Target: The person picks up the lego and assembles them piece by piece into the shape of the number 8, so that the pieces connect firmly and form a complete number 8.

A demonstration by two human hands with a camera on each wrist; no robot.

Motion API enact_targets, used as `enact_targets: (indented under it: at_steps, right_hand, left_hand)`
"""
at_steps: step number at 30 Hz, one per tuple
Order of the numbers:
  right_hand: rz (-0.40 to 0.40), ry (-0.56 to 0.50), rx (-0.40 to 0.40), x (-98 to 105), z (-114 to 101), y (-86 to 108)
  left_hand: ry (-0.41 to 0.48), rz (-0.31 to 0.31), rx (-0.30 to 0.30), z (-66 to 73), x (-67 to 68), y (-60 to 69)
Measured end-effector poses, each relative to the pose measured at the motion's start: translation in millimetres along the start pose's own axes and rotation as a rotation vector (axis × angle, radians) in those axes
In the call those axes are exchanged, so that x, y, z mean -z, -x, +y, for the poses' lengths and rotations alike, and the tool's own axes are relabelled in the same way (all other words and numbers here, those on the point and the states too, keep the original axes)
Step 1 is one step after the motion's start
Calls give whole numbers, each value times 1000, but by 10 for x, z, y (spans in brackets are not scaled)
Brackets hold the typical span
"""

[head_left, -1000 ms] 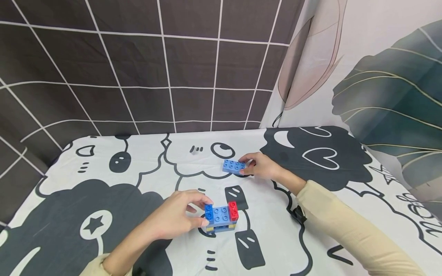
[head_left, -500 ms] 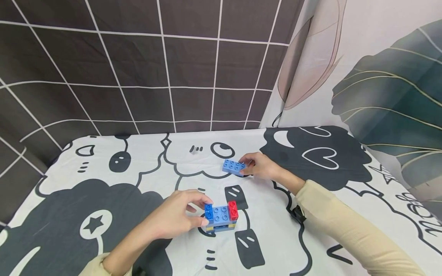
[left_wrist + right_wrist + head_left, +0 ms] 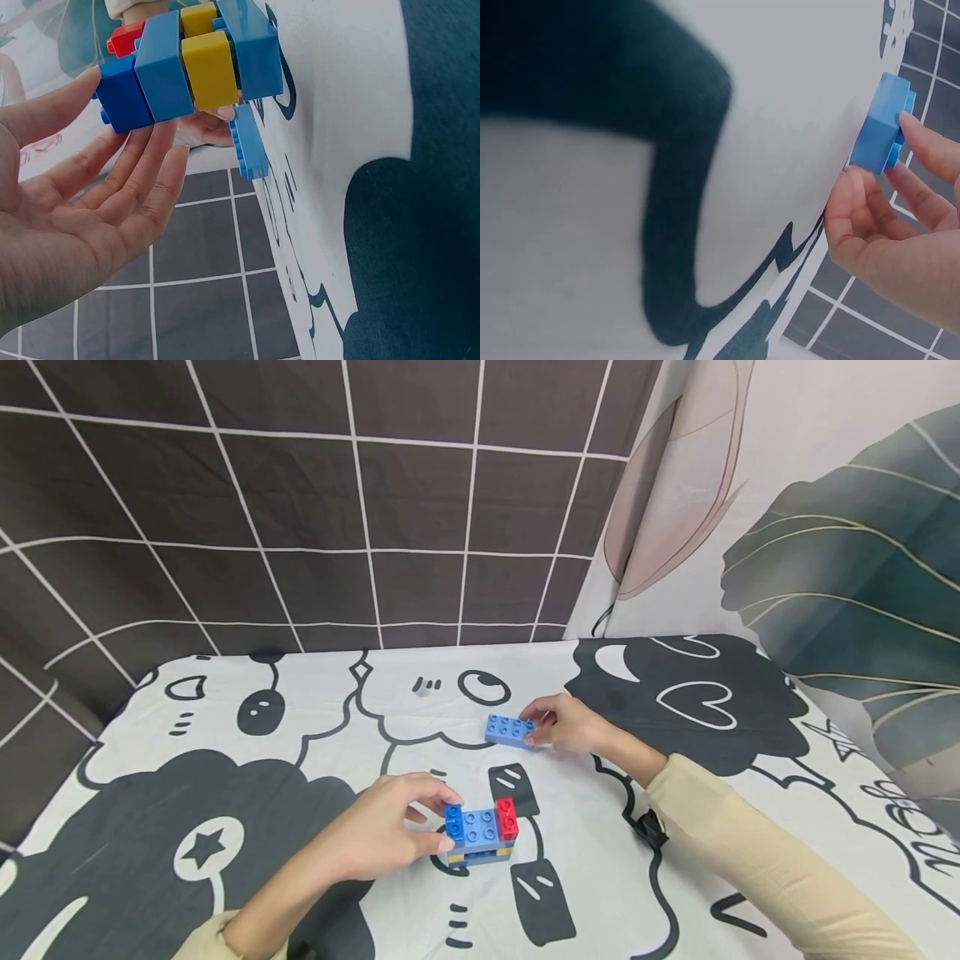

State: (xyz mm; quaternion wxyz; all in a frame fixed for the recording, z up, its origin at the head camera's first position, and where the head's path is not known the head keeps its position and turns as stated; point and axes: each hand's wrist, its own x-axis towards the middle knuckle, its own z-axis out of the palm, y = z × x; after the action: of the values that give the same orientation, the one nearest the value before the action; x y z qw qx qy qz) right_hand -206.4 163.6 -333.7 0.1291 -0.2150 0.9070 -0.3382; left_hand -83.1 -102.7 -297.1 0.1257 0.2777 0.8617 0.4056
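Observation:
On the cloth stands a stack of toy building bricks point(image 3: 481, 837). A light blue brick point(image 3: 253, 49) forms its base, yellow bricks point(image 3: 211, 71) come between, and another light blue brick point(image 3: 162, 67) lies above. On top sit a dark blue brick point(image 3: 125, 94) at the left end and a red brick point(image 3: 506, 818) at the right. My left hand point(image 3: 390, 827) pinches the dark blue end between thumb and fingers. Farther back, my right hand point(image 3: 567, 723) holds the right end of a loose light blue brick point(image 3: 507, 731), its studs facing up.
A white cloth point(image 3: 420, 910) with black cartoon drawings covers the surface. Behind it hangs a dark curtain point(image 3: 285, 493) with a white grid. A leaf-patterned fabric point(image 3: 862, 552) hangs at the right.
My right hand and the loose light blue brick have shifted slightly toward me. My left hand and the stack have kept their place.

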Motion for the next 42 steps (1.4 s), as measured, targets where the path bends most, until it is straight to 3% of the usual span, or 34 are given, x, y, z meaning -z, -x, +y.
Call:
enact_targets:
  at_steps: [22,31,42]
  right_hand:
    - [-42,24,54,31,3,135]
    - [-47,25,76,82,-116,216]
    - [-68,-15,166,172,-286,326]
  left_hand:
    - [-10,4,-11,6,-6,-6]
    - [-12,0,-4,9,-2,-2]
    - [-18,-2,14,18,-1,-5]
